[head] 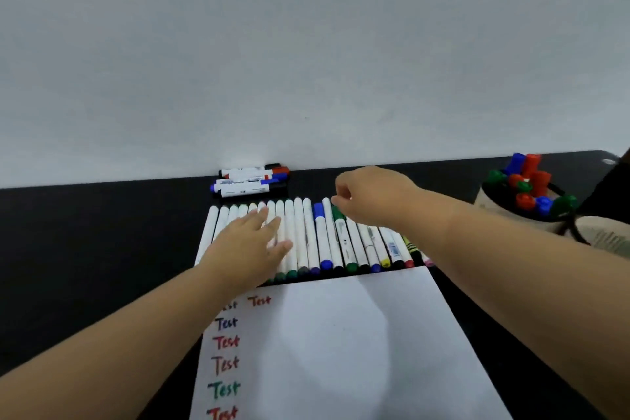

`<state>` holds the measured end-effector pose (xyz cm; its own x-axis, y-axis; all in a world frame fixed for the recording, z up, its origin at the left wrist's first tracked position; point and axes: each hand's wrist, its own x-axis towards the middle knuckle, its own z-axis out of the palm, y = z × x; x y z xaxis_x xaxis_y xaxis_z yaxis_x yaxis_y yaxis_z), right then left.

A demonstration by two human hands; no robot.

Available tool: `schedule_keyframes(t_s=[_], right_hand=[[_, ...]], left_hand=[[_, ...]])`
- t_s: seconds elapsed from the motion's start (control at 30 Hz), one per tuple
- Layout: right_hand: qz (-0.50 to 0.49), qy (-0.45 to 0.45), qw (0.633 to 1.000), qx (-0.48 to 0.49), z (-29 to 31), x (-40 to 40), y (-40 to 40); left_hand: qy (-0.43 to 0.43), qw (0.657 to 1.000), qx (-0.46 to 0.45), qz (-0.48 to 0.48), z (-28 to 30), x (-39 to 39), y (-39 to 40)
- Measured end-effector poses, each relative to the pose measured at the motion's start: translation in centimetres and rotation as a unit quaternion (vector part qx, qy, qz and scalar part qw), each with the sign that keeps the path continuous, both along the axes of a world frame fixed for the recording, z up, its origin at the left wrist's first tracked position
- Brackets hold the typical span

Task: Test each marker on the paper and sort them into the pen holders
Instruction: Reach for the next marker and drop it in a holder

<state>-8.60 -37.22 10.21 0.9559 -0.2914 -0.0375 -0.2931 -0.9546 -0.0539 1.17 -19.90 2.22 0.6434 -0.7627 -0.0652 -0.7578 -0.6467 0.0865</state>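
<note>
Resting on the marker row (300, 235): both hands (252, 242).

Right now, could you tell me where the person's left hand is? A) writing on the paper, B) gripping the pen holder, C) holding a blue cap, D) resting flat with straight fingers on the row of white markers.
D: the left hand lies open, fingers straight, on the row of white markers, apart from the pen holder at the right and above the paper.
</note>
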Motion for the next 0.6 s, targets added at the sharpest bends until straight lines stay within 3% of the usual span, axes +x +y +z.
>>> schedule_keyframes(t_s=[0.17,0.6], right_hand=[[0.038,-0.004,0.999,0.022,-2.6,5.8,0.3],[0.131,-0.015,0.989,0.070,-6.4,16.2,1.4]], left_hand=[[0.012,1.000,0.015,0.021,-1.0,3.7,2.1],[0.053,0.998,-0.011,-0.006,-2.5,4.9,3.0]])
